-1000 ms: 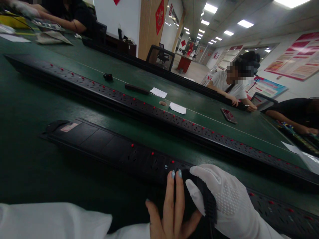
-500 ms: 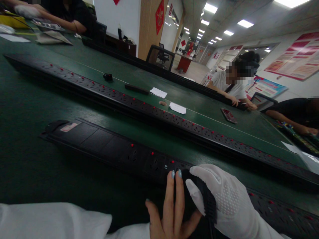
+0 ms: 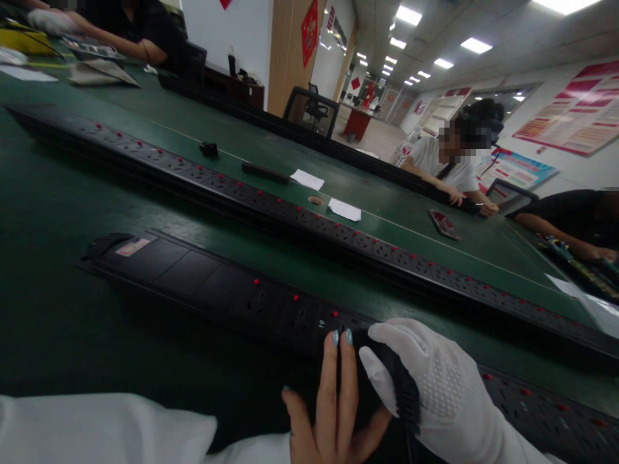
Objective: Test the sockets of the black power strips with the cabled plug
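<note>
A long black power strip [image 3: 193, 277] lies across the near side of the table, with red dots beside its sockets and a small label at its left end. My right hand [image 3: 435, 380], in a white dotted glove, grips a black power plug [image 3: 405, 386] against the strip; its cord hangs down toward me. The plug's front is hidden by the fingers, so how deep it sits cannot be seen. My bare left hand [image 3: 336, 412] rests two outstretched fingertips on the strip just left of the plug, near the printed 19, fingers apart.
Behind lies a second, longer power strip [image 3: 290, 209] on the green table [image 3: 159, 200]. Beyond it are a small black part [image 3: 209, 149], paper slips [image 3: 344, 209] and a phone [image 3: 443, 224]. Co-workers sit at the far side [image 3: 464, 161], the right and the upper left.
</note>
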### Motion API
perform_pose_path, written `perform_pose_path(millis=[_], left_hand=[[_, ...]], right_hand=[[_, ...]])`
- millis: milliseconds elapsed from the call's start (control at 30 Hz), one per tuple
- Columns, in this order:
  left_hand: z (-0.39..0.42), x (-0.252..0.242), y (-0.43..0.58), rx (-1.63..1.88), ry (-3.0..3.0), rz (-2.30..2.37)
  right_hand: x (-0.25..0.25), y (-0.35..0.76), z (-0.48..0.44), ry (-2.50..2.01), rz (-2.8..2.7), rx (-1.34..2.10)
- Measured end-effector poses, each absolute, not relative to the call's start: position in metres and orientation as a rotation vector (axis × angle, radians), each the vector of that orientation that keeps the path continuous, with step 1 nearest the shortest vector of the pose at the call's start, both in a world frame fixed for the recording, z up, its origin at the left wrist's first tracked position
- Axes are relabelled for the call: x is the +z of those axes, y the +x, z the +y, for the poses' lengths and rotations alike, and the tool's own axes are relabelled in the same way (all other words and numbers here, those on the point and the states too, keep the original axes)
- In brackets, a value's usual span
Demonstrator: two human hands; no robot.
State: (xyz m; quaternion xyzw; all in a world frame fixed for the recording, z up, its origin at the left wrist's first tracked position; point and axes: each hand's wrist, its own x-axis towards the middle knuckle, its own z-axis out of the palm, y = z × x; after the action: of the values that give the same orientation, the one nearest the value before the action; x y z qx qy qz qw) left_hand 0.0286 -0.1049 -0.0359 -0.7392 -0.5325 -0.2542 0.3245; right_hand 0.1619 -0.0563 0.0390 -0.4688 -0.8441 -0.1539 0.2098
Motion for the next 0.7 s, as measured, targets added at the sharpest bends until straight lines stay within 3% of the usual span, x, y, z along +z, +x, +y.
perform_pose_path(millis=[700], left_hand=[[-0.1050,-0.0369,0.0280,-0.646,-1.948,-1.395]], right_hand=[[0.0431,0.1646,-0.0532,-1.232,-2.460,-0.418]])
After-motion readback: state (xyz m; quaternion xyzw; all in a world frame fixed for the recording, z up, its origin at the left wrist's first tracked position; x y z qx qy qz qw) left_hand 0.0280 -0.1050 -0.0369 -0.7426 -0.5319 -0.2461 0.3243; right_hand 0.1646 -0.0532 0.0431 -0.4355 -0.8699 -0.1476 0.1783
